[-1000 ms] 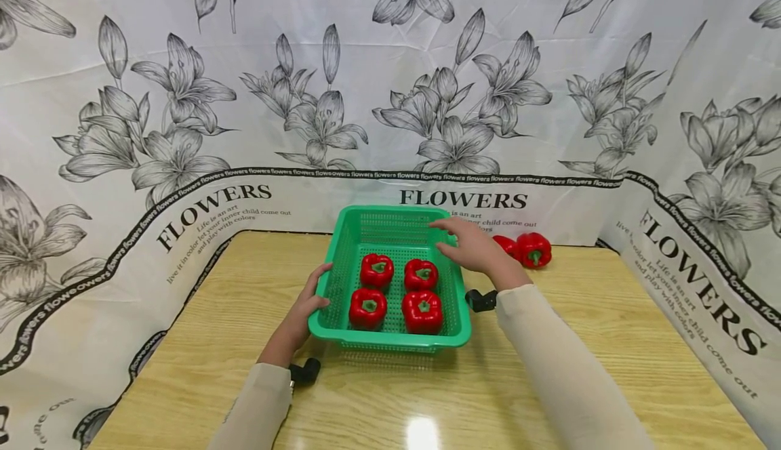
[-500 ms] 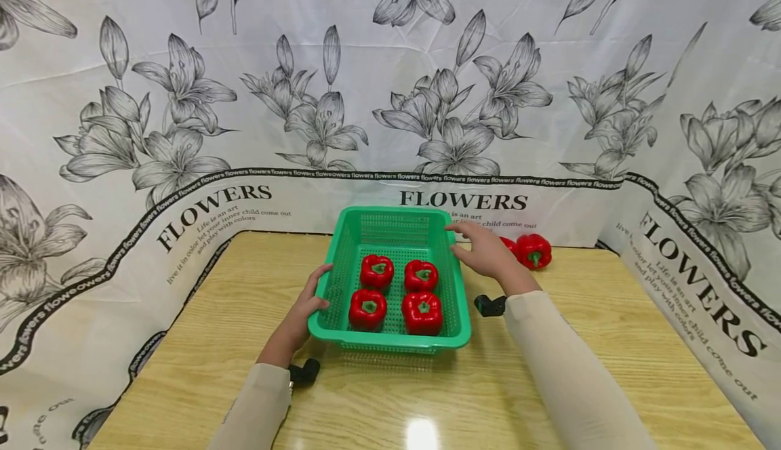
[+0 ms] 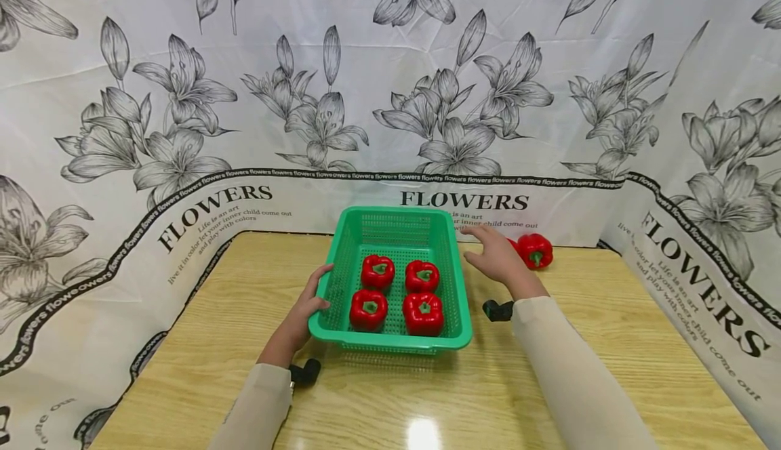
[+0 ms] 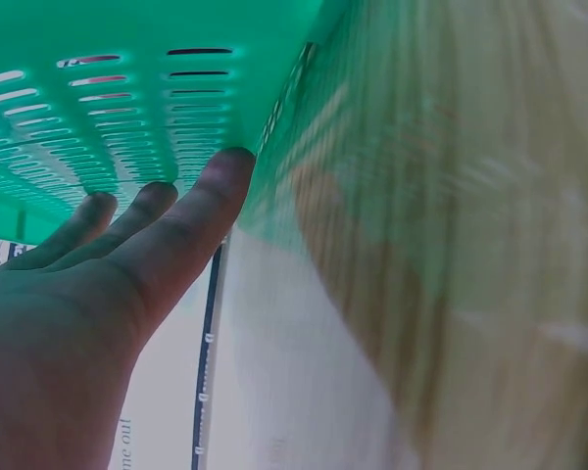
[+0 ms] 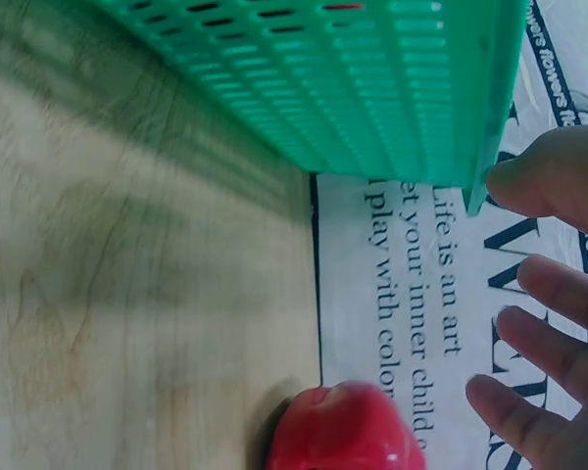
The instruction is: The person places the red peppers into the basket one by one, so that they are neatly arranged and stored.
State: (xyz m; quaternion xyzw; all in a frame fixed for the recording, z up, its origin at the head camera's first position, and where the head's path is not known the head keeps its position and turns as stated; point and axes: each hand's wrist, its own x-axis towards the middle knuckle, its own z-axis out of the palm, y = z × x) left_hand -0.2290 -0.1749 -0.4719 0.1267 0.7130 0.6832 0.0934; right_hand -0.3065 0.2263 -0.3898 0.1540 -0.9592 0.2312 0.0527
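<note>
White flower-printed fabric [image 3: 390,131] hangs behind a glossy wood-grain table [image 3: 366,406].

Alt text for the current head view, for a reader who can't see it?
A green basket holding four red peppers sits on a wooden table, a person's left hand holding one side and their empty right hand beside the other. Behind that hand lie two more red peppers, one mostly hidden, before a floral cloth.

The head view is bright, with white glare on the table [image 3: 610,314]; the wrist views are dimmer, hazier.
</note>
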